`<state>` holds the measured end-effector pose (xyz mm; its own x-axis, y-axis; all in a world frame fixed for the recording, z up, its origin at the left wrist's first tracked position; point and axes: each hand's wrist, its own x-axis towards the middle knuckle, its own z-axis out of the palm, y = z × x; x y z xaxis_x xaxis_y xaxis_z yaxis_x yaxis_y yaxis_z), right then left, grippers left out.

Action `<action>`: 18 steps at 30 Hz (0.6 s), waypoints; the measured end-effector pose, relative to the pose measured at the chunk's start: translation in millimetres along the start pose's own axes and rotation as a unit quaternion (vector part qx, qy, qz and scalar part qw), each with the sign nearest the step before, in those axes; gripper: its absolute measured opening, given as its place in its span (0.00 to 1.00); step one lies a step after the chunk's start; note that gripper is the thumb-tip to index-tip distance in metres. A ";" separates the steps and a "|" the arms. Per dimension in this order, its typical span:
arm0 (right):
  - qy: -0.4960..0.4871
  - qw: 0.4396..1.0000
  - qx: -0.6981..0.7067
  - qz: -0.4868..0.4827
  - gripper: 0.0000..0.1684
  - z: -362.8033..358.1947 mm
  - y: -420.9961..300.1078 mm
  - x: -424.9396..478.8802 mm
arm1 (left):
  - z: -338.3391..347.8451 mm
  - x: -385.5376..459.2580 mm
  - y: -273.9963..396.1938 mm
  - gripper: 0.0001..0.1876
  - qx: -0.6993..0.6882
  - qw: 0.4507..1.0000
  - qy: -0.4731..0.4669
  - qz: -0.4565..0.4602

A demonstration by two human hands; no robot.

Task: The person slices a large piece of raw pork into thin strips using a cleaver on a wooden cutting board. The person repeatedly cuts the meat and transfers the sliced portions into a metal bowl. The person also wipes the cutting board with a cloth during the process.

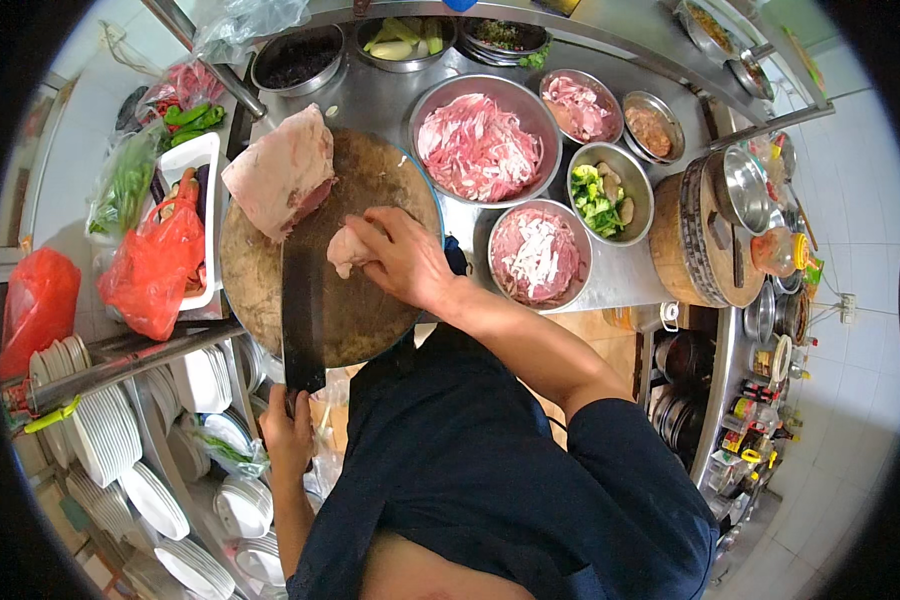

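My left hand [289, 427] grips the handle of a dark, broad-bladed cleaver [301, 315]. The blade lies along the left part of a round wooden chopping block [390, 172], pointing away from me. My right hand [409, 259] is over the middle of the block, its fingers and thumb around a small pale piece of meat [347, 253], just right of the blade. A large slab of raw meat with a pale fat layer [281, 169] rests at the block's upper left, near the blade's far end.
Right of the block stand steel bowls of sliced raw meat [480, 146], meat with white strips [540, 255] and broccoli [600, 199]. Farther right is a second wooden block [667, 259]. A white tray [211, 225] with vegetables and a red bag sits left, above stacked plates [105, 435].
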<state>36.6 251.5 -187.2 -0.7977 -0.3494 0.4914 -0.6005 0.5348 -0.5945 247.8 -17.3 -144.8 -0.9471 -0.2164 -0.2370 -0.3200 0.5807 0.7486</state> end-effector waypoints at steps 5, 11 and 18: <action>-0.018 0.993 -0.119 -0.019 0.39 1.1 1.8 -3.7 | 5.4 21.8 0.5 0.08 0.052 0.998 -0.042 0.004; -0.108 0.991 -0.063 -0.042 0.37 17.3 12.0 -24.7 | 4.5 23.0 19.9 0.08 0.092 0.995 -0.033 0.014; -0.059 0.998 -0.003 0.012 0.24 21.1 21.0 -9.2 | -7.8 40.4 17.5 0.10 0.155 0.984 -0.034 0.082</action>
<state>30.2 249.7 -217.6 -0.8127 -0.4247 0.3990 -0.5816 0.5477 -0.6015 204.2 -22.0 -136.5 -0.9825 -0.0527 -0.1785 -0.1451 0.8174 0.5574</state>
